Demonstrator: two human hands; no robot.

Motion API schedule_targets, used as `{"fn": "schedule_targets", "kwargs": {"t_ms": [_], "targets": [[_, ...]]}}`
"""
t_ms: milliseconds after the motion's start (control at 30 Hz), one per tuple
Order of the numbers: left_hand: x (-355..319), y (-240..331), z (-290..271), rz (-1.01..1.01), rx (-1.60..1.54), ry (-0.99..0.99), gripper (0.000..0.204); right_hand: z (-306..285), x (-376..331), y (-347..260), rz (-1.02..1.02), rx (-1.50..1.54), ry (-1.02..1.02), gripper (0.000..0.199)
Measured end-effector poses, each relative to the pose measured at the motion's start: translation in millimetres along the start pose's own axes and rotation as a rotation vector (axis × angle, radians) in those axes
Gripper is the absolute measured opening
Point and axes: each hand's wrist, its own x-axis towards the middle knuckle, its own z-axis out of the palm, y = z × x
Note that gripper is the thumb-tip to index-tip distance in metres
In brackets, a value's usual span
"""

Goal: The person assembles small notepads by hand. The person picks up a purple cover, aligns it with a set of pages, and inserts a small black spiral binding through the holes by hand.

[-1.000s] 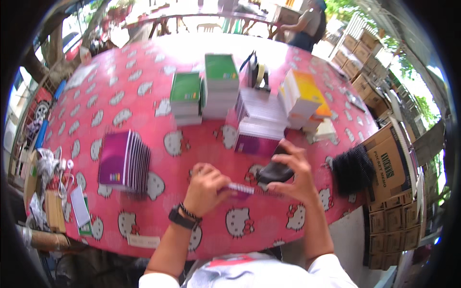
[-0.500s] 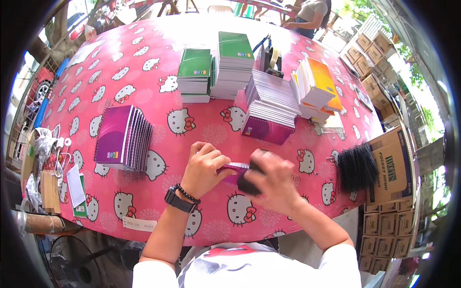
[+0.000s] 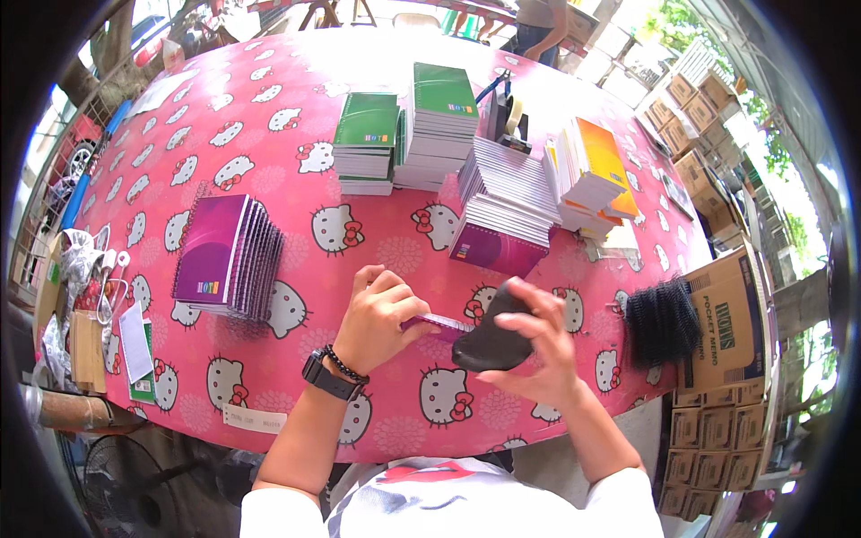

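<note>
My left hand (image 3: 384, 309), with a watch and beaded bracelet on its wrist, pinches a thin purple notebook (image 3: 439, 326) edge-on above the table. Just right of it, my right hand (image 3: 545, 351) grips a smooth black palm-sized piece (image 3: 495, 339) with a curved outline; its kind I cannot make out. This piece overlaps the notebook's right end, and whether they touch is unclear. To the left stands a pile of purple spiral-bound notebooks (image 3: 212, 247). Beyond my hands sits a tall stack of purple-covered pads (image 3: 495, 249). A bundle of black wire spirals (image 3: 659, 321) lies at the right.
Green notebook stacks (image 3: 366, 121) and yellow ones (image 3: 599, 154) stand farther back, near a tape dispenser (image 3: 513, 123). An open carton (image 3: 731, 314) is beside the spirals. Loose plastic and a white cable (image 3: 117, 282) lie at the left edge. Another person (image 3: 536, 27) stands beyond the table.
My right hand has moved slightly right and tilted, so more of the black piece shows. My left hand stays nearly in place. The person beyond the table has shifted left.
</note>
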Motion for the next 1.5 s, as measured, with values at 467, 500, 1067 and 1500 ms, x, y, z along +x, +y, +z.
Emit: {"fn": "schedule_targets", "kwargs": {"t_ms": [467,500,1067,1500], "targets": [[-1,29,16,0.074,-0.083,-0.092,0.014,8,-47,80,0.575,-0.061,-0.164,0.071],[-1,29,14,0.081,-0.076,-0.107,0.013,8,-47,80,0.577,-0.064,-0.173,0.072],[-1,25,4,0.136,0.028,-0.163,0.026,9,-38,67,0.570,0.421,-0.150,0.069],[-1,9,-4,0.065,-0.022,-0.181,0.022,20,-9,40,0.493,0.919,-0.212,0.055]]}}
